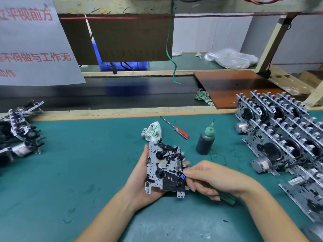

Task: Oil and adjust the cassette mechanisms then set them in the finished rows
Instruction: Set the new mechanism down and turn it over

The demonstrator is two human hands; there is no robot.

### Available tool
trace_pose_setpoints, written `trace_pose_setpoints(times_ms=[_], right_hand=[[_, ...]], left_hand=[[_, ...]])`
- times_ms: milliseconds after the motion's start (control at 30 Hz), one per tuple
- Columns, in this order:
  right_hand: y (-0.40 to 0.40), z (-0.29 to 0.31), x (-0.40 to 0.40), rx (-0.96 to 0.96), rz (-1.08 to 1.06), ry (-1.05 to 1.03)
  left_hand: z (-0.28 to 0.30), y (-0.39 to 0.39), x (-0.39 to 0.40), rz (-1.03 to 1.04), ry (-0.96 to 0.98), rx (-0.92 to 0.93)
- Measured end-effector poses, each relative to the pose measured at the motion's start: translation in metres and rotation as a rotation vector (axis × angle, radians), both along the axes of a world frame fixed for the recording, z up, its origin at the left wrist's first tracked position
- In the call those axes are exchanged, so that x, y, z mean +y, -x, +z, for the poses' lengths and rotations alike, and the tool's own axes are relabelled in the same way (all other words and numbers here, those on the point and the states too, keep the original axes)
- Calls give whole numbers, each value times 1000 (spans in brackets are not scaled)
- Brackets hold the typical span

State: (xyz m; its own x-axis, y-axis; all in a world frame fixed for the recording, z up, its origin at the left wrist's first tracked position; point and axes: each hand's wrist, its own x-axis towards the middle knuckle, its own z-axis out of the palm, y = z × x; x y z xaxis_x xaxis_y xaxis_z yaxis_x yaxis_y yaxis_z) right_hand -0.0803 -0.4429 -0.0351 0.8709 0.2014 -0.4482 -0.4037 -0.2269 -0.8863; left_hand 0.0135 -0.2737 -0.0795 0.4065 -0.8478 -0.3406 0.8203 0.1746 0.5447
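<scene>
My left hand (139,180) grips a cassette mechanism (164,167) from below and behind, face up over the green mat. My right hand (211,179) holds a thin green-handled tool (226,198), its metal tip touching the mechanism's right edge near a small blue part (183,176). A dark oil bottle (205,140) with a green nozzle stands just beyond. Rows of mechanisms (283,133) stand on edge at the right. A pile of other mechanisms (21,135) lies at the far left.
A red-handled screwdriver (176,128) and a crumpled cloth (153,131) lie behind the held unit. A brown board (236,88) and another rag (203,96) sit on the dark conveyor belt (104,93). A green cable (172,55) hangs from above; a paper sign (33,44) hangs left.
</scene>
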Motion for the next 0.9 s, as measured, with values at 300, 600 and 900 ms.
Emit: trace_pose_setpoints(times_ms=[300,600,900], right_hand=[[1,-1,1,18,-7,34],[-2,-2,-3,98,17,44],[-3,-3,-3,83,58,133]], left_hand=[[2,0,1,6,-60,-2],[5,3,-6,80,-131,24],[8,6,-8,144,-156,22]])
